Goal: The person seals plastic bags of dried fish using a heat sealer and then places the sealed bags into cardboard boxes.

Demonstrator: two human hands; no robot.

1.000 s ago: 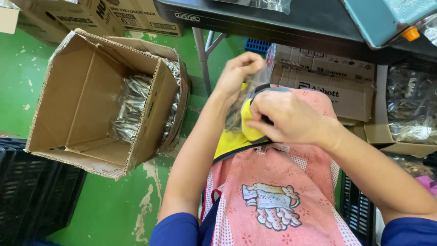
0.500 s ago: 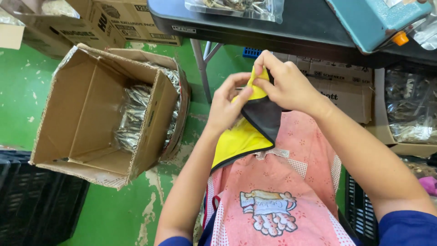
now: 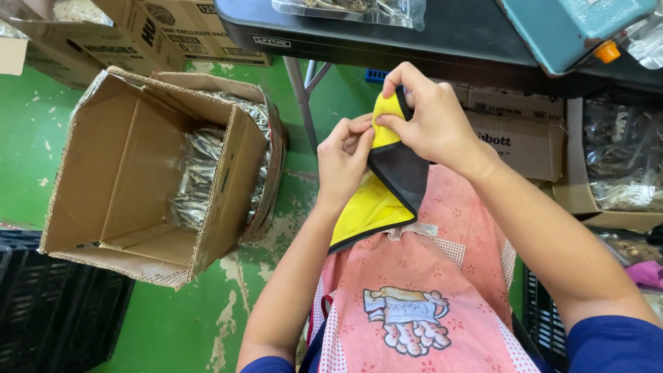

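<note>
An open cardboard box (image 3: 148, 176) with clear bags of silvery pieces sits on the green floor (image 3: 27, 117). Right of it, above a pink apron (image 3: 414, 304), the left hand (image 3: 345, 162) pinches a yellow-and-black cloth (image 3: 387, 186), while the right hand (image 3: 431, 117) grips its top corner.

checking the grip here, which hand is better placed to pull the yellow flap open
Probably the right hand: its fingers already pinch the top edge of the yellow and black cloth. The left hand only steadies the cloth's side lower down.
</note>
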